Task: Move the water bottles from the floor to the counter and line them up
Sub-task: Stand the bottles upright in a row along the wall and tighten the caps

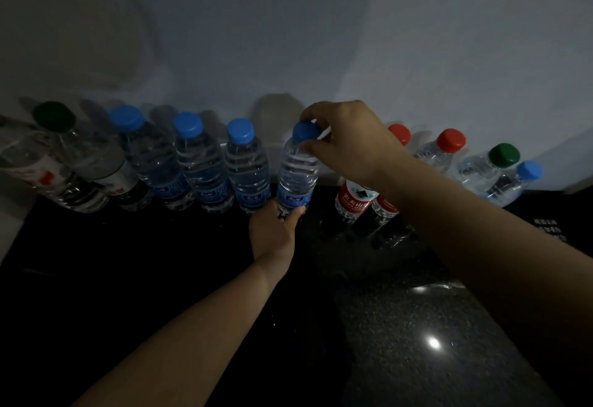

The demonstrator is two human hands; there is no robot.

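The right hand (349, 140) had its fingers closed on the blue cap (305, 131) of one water bottle (296, 175). The left hand (272, 230) had its fingers curled round the bottom of the same bottle. This bottle stood on the dark desk (160, 262), approx. upright w/ a small lean.

Just left of the fingers stood 3 more blue-cap bottles (247, 165), side by side and close together. Beyond them were 2 bigger bottles, one w/ a green cap (54, 116). Right of the fingers, partly behind the right wrist, were the red-label bottles (353, 201). Farther right were a green-cap bottle (502, 154) & a small blue-cap one (526, 175), in a looser group, not one clean line.

In my judgement the carrying was mostly done, and the held bottle was being set as no. 4 of the blue row. What was left, prob.: to close the gap and to straighten the group on the right. The floor was not in view, so I could not tell if any bottles remained there.
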